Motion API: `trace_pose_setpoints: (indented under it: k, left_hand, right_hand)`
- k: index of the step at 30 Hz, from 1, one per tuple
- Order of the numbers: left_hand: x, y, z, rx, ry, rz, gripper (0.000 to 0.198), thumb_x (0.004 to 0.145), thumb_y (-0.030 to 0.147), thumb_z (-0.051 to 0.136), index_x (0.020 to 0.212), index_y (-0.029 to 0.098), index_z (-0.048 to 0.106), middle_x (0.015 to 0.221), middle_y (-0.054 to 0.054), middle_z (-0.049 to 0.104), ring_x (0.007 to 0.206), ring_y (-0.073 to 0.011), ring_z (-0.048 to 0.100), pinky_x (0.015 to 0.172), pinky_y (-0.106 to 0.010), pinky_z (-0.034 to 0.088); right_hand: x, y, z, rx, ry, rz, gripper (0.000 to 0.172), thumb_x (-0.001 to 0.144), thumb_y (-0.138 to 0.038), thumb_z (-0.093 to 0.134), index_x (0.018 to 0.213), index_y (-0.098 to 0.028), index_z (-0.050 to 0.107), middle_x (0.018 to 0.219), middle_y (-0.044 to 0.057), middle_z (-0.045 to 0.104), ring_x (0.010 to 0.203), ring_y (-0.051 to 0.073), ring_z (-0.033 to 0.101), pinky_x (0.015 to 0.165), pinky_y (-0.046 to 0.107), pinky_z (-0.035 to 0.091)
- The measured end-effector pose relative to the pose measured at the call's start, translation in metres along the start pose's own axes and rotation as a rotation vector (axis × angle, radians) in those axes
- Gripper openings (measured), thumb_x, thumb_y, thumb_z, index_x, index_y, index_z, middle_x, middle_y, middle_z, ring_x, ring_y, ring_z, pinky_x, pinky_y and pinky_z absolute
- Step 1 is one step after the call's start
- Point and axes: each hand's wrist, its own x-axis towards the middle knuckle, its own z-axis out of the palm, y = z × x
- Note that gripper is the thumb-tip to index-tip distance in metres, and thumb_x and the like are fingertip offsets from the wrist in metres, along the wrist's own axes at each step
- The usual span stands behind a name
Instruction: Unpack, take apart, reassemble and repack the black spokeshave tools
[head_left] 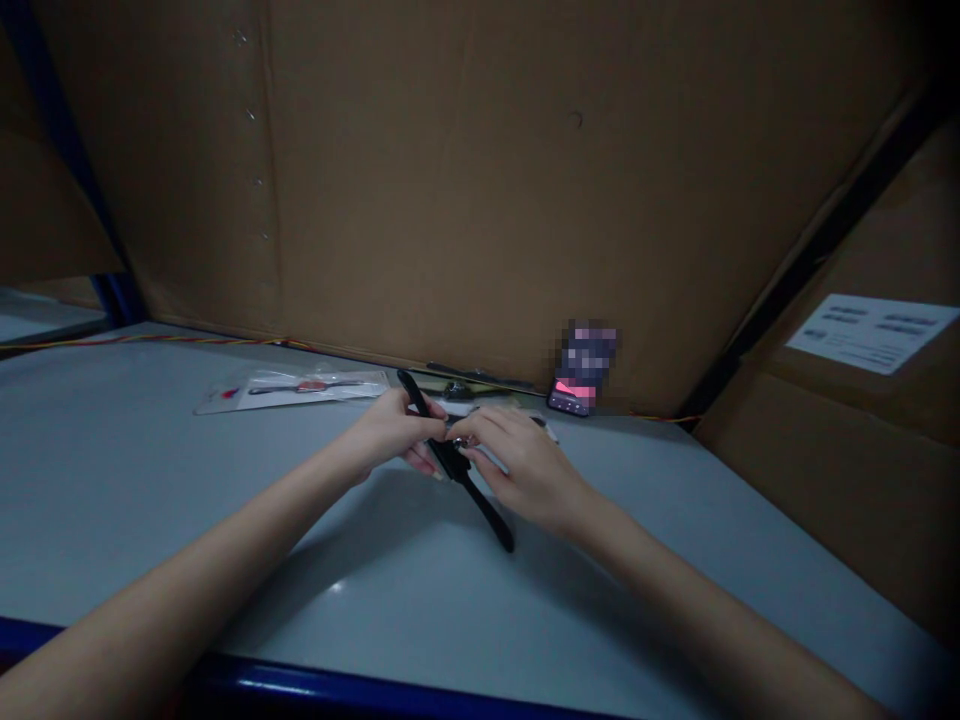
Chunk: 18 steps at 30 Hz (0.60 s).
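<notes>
Held slanting above the table is what looks like a black wristwatch (487, 512), its strap stretched out straight with one end toward me. My left hand (394, 432) is closed around its upper half, thumb on top and fingers underneath. The fingers of my right hand (517, 458) are bent and pinched together at the middle of the watch. A small shiny bit (461, 442) shows at those fingertips; whether it belongs to the watch I cannot tell. Part of the watch is hidden behind the fingers.
Behind my left hand lies a clear package (307, 389) with a strap-like item inside. Several dark items, one a round black piece (454, 390), lie along the cardboard wall (450, 200). A lit phone (574, 390) leans there. The table (225, 510) has a blue front edge (315, 685).
</notes>
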Motion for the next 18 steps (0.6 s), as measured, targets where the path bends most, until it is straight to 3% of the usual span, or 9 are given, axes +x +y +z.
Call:
trace_pose_setpoints:
  k: [9,12,15,18]
  left_hand:
    - [0.002,-0.001,0.000,-0.004,0.001,-0.023,0.027,0.064,0.013,0.062,0.088,0.014,0.050,0.060,-0.002,0.065,0.047,-0.0173,0.064,0.046,-0.026,0.055]
    - [0.003,-0.003,0.000,-0.010,0.006,-0.014,0.029,0.064,0.014,0.064,0.088,0.014,0.050,0.061,-0.003,0.065,0.047,-0.0173,0.064,0.045,-0.026,0.054]
    - [0.005,-0.004,0.000,-0.010,0.033,0.020,0.027,0.064,0.013,0.064,0.088,0.014,0.051,0.059,-0.001,0.063,0.046,-0.0170,0.063,0.045,-0.027,0.054]
    - [0.006,-0.004,0.001,-0.011,0.083,0.040,0.026,0.065,0.012,0.064,0.087,0.013,0.051,0.061,-0.001,0.063,0.045,-0.0161,0.062,0.045,-0.027,0.054]
  right_hand:
    - [-0.002,0.010,0.000,0.036,0.060,-0.116,0.031,0.080,-0.003,0.040,0.102,-0.020,0.054,0.099,0.005,0.061,0.093,0.017,0.052,0.080,0.033,0.040]
    - [-0.002,0.006,-0.001,0.048,0.143,0.085,0.023,0.082,-0.012,0.044,0.102,-0.018,0.052,0.095,0.006,0.060,0.086,0.016,0.054,0.073,0.029,0.042]
    - [-0.001,0.002,0.000,0.024,0.044,0.319,0.019,0.085,-0.036,0.049,0.090,-0.019,0.055,0.070,0.001,0.059,0.063,0.014,0.054,0.057,0.025,0.037]
    - [0.000,0.000,0.001,-0.005,-0.046,0.333,0.026,0.086,-0.041,0.046,0.079,-0.019,0.056,0.069,0.001,0.060,0.063,0.014,0.054,0.056,0.025,0.036]
